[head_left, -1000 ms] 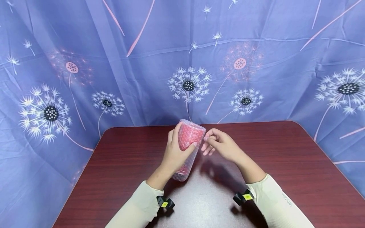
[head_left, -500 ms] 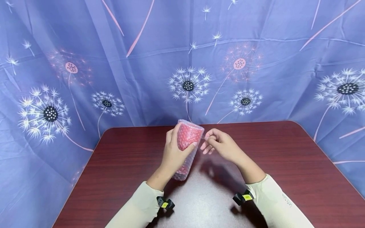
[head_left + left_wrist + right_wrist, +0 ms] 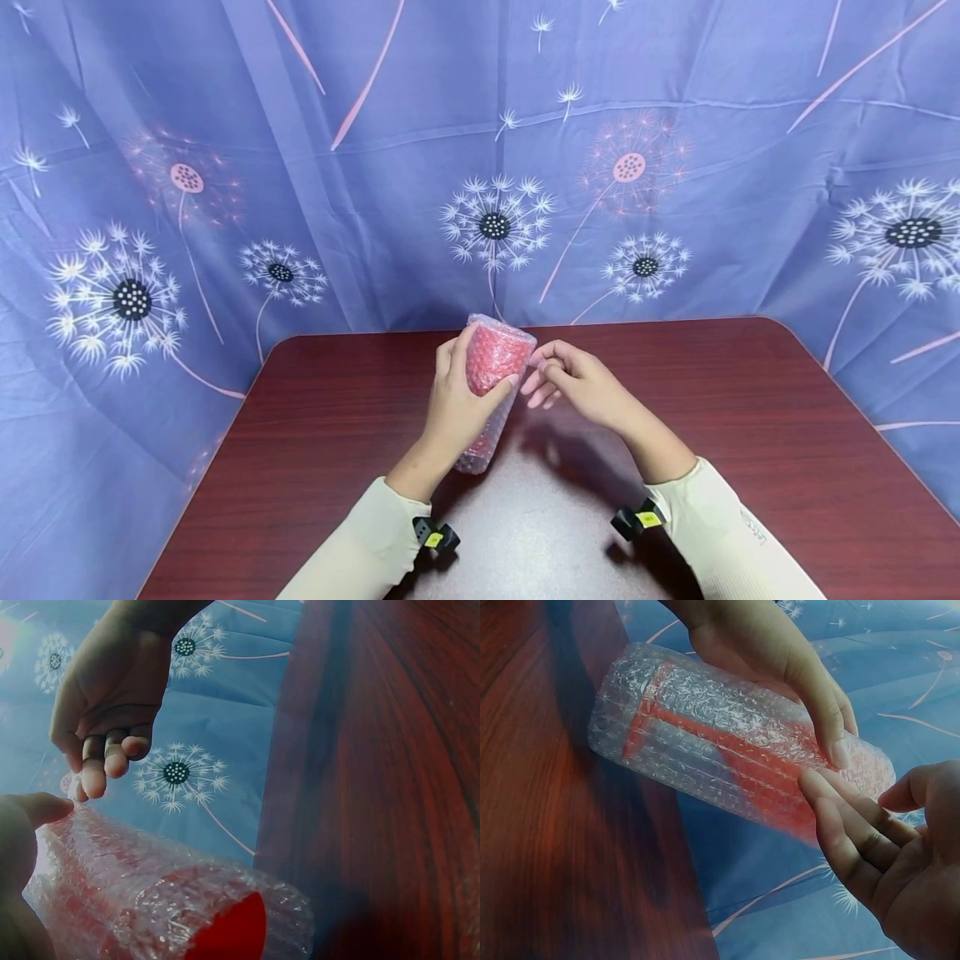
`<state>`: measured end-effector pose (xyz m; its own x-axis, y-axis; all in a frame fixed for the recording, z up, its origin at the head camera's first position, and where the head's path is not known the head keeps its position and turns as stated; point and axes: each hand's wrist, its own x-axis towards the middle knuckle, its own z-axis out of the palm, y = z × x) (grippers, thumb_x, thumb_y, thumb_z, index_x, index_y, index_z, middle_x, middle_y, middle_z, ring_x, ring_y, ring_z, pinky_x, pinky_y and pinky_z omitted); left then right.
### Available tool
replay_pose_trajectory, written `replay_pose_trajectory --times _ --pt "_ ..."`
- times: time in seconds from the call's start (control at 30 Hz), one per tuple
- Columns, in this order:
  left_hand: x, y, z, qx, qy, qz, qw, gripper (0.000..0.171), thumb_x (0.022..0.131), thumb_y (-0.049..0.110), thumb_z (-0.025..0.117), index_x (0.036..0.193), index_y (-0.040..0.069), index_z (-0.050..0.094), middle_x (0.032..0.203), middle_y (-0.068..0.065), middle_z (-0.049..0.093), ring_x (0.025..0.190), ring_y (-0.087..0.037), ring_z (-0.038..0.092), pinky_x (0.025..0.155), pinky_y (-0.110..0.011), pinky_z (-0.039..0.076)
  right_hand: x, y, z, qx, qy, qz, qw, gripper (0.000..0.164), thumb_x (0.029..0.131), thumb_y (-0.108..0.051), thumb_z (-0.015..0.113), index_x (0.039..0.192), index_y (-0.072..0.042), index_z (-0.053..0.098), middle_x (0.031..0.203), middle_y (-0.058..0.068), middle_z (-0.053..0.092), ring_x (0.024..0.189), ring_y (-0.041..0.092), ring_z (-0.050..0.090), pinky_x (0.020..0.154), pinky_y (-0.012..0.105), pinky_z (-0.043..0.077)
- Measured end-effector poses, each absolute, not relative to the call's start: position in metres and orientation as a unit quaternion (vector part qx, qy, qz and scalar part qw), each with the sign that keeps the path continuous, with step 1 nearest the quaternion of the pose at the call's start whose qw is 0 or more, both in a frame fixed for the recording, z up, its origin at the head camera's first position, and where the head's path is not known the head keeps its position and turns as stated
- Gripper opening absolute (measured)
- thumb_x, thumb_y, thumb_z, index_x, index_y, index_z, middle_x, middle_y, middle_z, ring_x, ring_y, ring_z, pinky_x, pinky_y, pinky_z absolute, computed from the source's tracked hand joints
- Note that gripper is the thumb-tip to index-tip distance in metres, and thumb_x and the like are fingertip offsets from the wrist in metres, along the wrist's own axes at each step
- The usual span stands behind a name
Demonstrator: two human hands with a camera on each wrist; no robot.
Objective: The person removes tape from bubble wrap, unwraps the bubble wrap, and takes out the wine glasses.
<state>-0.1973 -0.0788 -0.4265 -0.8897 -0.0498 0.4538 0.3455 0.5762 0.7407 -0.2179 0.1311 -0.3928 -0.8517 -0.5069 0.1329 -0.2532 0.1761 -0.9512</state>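
A red object wrapped in clear bubble wrap [image 3: 497, 354] leans over the table, its lower end near or on the tabletop. My left hand [image 3: 459, 400] grips its upper part, thumb on the near side and fingers around the far side. Close by on the right, my right hand [image 3: 581, 383] pinches a thin clear edge of the wrap between thumb and forefinger. In the left wrist view, the right fingers [image 3: 94, 769] stand just above the left thumb [image 3: 49, 808]. Through the wrap [image 3: 705, 742] in the right wrist view, red bands and a pale area show; the object's kind stays unclear.
The dark red wooden table [image 3: 337, 417] reflects a bright patch of light near its front. Behind and beside it hangs a blue curtain [image 3: 390, 208] with dandelion prints. Black cameras are strapped at both wrists.
The wrapped object has shifted very slightly left. My right hand has moved a little left, closer to the wrap's edge. My left hand keeps its grip.
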Motion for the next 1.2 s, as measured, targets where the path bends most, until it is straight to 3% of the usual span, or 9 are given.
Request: replay_pose_trajectory --times 0.2,0.4,0.53,0.67,0.9,1.0,1.2 --pt "-0.1973 -0.0791 -0.4261 -0.088 -0.858 -0.454 0.221 0.092 0.080 0.039 0.085 0.156 0.036 0.032 0.138 -0.007 0.045 0.118 -0.029 0.060 0.098 -0.047 0.053 -0.2170 0.1313 -0.3930 -0.270 0.746 -0.598 0.112 0.026 0.109 -0.009 0.036 0.125 0.009 0.042 0.107 0.032 0.070 0.081 0.033 0.075 0.071 0.041 0.062" --pt "-0.1980 -0.0788 -0.4274 -0.090 -0.857 -0.452 0.231 0.092 0.080 0.039 0.085 0.156 0.035 0.033 0.138 -0.009 0.046 0.118 -0.029 0.059 0.098 -0.047 0.053 -0.2168 0.1325 -0.3923 -0.268 0.753 -0.587 0.130 0.023 0.110 -0.013 0.037 0.116 0.008 0.042 0.113 0.033 0.069 0.086 0.042 0.074 0.073 0.048 0.061" --pt "-0.1986 -0.0794 -0.4280 -0.088 -0.858 -0.452 0.226 0.093 0.080 0.039 0.085 0.156 0.035 0.032 0.138 -0.009 0.045 0.118 -0.029 0.059 0.098 -0.047 0.053 -0.2169 0.1325 -0.3914 -0.246 0.767 -0.580 0.119 0.016 0.108 -0.014 0.044 0.112 0.000 0.049 0.095 0.026 0.074 0.072 0.035 0.074 0.062 0.042 0.061" --pt "-0.1987 -0.0800 -0.4271 -0.081 -0.858 -0.461 0.213 0.098 0.079 0.042 0.085 0.159 0.033 0.028 0.141 -0.009 0.046 0.121 -0.030 0.058 0.100 -0.049 0.051 -0.2165 0.1322 -0.3904 -0.238 0.771 -0.581 0.102 0.012 0.106 -0.013 0.048 0.109 -0.003 0.054 0.073 0.020 0.069 0.059 0.032 0.069 0.055 0.040 0.059" --pt "-0.2002 -0.0800 -0.4243 -0.060 -0.870 -0.449 0.193 0.111 0.075 0.049 0.085 0.162 0.030 0.018 0.142 -0.009 0.055 0.127 -0.030 0.053 0.104 -0.052 0.047 -0.2160 0.1324 -0.3885 -0.250 0.772 -0.579 0.080 0.013 0.104 -0.008 0.048 0.106 0.002 0.056 0.062 0.017 0.060 0.055 0.034 0.066 0.055 0.043 0.058" --pt "-0.2004 -0.0800 -0.4236 -0.052 -0.869 -0.457 0.184 0.116 0.074 0.049 0.087 0.162 0.025 0.016 0.146 -0.008 0.053 0.132 -0.030 0.051 0.108 -0.053 0.045 -0.2160 0.1322 -0.3882 -0.240 0.777 -0.577 0.080 0.013 0.103 -0.007 0.048 0.105 0.003 0.056 0.064 0.018 0.062 0.056 0.032 0.068 0.057 0.044 0.058" --pt "-0.1994 -0.0805 -0.4235 -0.054 -0.872 -0.456 0.170 0.106 0.074 0.048 0.086 0.159 0.019 0.029 0.144 -0.007 0.047 0.125 -0.029 0.056 0.104 -0.050 0.049 -0.2185 0.1313 -0.3928 -0.225 0.775 -0.583 0.098 0.015 0.105 -0.012 0.049 0.107 0.002 0.054 0.077 0.021 0.071 0.066 0.025 0.073 0.057 0.042 0.060"
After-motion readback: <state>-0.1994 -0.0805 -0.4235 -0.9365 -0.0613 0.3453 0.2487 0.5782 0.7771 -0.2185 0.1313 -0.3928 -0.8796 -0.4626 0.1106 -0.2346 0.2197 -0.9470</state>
